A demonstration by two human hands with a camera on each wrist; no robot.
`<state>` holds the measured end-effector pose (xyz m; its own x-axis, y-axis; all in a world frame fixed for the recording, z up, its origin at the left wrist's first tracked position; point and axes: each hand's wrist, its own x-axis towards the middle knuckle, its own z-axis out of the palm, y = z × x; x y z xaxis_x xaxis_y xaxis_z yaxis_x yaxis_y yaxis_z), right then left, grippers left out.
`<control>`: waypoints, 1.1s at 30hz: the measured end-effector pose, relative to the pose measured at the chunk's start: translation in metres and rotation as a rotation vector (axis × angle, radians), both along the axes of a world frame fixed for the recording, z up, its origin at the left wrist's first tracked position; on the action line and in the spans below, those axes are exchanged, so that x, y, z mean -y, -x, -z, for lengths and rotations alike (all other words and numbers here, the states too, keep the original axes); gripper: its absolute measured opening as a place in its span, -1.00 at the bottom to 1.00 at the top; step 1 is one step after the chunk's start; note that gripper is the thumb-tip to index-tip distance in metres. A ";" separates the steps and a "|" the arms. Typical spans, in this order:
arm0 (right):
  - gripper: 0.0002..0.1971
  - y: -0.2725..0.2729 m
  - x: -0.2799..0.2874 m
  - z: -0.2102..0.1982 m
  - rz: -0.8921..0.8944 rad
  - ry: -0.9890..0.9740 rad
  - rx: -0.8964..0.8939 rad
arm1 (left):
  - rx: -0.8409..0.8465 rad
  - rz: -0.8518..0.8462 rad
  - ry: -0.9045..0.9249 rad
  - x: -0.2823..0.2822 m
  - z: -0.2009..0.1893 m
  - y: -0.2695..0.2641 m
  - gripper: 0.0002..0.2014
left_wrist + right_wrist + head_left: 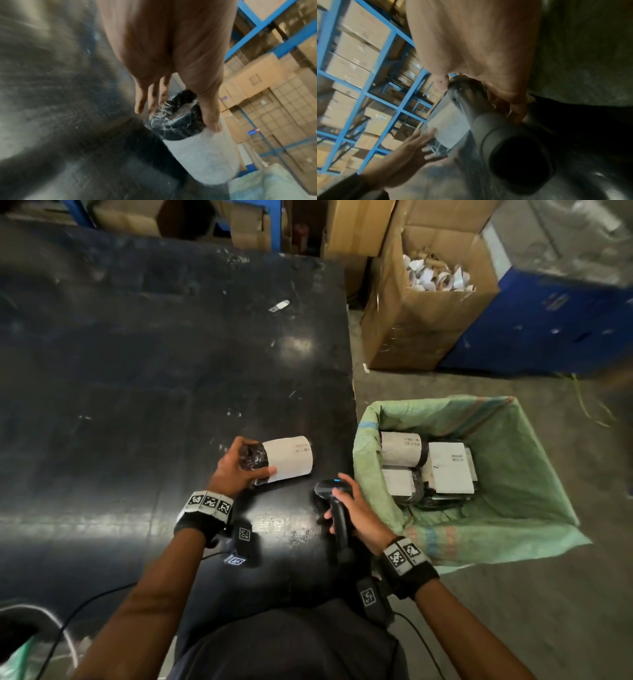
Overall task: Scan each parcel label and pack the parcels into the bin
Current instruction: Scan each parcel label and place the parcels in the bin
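The left hand [236,465] has its grip curled round the black end of a rolled parcel [284,459] on the tabletop [137,371] — thumb on its white label. The right hand [356,510] clasps a scanner [334,501] beside the green-lined bin [513,508] — scanned parcels [428,470] lie inside.

Overhead head view (wrists close-in)

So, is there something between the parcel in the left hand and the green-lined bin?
Nothing visible blocks it. The scanner in the right hand sits nearer the person, beside the path from parcel to bin.
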<state>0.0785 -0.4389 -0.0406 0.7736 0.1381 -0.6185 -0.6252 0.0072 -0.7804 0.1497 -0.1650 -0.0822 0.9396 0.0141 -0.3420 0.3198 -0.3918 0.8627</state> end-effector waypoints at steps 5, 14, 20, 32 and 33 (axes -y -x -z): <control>-0.58 0.001 0.010 -0.041 0.047 -0.008 0.181 | 0.166 -0.149 -0.100 0.005 -0.013 0.030 -0.34; -0.52 0.007 -0.003 -0.103 0.027 0.047 0.427 | 0.367 -0.204 -0.165 0.009 -0.038 0.064 -0.25; -0.31 0.013 -0.010 -0.104 0.014 0.041 0.436 | 0.402 -0.210 -0.178 0.004 -0.047 0.071 -0.23; -0.59 0.015 -0.019 -0.045 -0.191 0.208 -0.012 | 0.359 -0.263 -0.218 -0.013 -0.050 0.094 -0.25; -0.59 0.015 -0.021 -0.037 -0.190 0.206 -0.062 | 0.352 -0.267 -0.223 -0.015 -0.050 0.097 -0.25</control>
<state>0.0636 -0.4181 -0.0032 0.7058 0.1436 -0.6937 -0.6464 -0.2698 -0.7137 0.0528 -0.1495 -0.0322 0.9510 0.3072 0.0343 0.1386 -0.5231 0.8409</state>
